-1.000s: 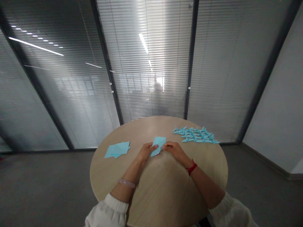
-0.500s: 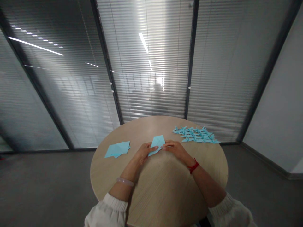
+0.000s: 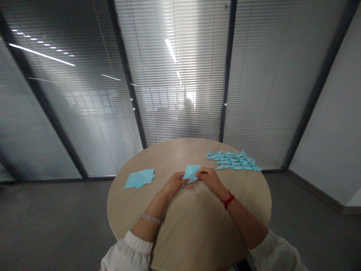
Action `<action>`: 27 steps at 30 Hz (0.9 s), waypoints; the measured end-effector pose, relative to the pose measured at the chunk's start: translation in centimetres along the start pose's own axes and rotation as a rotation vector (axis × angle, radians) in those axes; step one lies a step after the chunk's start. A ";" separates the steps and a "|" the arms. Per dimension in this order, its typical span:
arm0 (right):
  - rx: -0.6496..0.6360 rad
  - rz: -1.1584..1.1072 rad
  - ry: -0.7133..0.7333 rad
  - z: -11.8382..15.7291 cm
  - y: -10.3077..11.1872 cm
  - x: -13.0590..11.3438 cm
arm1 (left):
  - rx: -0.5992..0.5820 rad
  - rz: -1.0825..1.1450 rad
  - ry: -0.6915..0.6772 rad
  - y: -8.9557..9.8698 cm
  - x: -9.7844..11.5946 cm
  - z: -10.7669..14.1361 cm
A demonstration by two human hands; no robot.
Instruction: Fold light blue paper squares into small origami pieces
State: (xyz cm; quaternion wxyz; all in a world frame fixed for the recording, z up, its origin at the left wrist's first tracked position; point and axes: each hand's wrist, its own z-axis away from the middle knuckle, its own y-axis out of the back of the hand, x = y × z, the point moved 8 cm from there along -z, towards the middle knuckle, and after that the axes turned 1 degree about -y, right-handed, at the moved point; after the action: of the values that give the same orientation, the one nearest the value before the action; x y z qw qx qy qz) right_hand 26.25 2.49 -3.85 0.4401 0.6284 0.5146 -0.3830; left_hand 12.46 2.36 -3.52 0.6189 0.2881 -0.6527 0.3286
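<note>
A light blue sheet of paper [image 3: 190, 172], partly folded, lies between my two hands at the middle of the round wooden table [image 3: 194, 222]. My left hand [image 3: 175, 183] pinches its lower left edge. My right hand [image 3: 209, 177] presses on its right side, fingers curled over the paper. A pale bracelet sits on my left wrist and a red cord on my right wrist.
A small stack of flat blue sheets [image 3: 140, 178] lies at the table's left. Several folded blue paper cranes [image 3: 232, 160] are laid out in rows at the far right of the table. Glass walls with blinds stand behind; grey floor surrounds the table.
The paper has been turned and folded smaller between my hands. My right hand has shifted slightly left over the sheet; the stack and the cranes have not moved.
</note>
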 end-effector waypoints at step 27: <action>0.012 -0.011 0.071 0.4 -0.1 -0.3 | 0.073 -0.117 -0.019 0.3 0.0 -0.2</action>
State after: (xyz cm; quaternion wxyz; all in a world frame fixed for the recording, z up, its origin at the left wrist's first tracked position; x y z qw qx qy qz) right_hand 26.07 2.02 -3.73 0.4159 0.6414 0.5309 -0.3657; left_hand 12.32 2.68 -3.57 0.6200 0.3513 -0.6281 0.3125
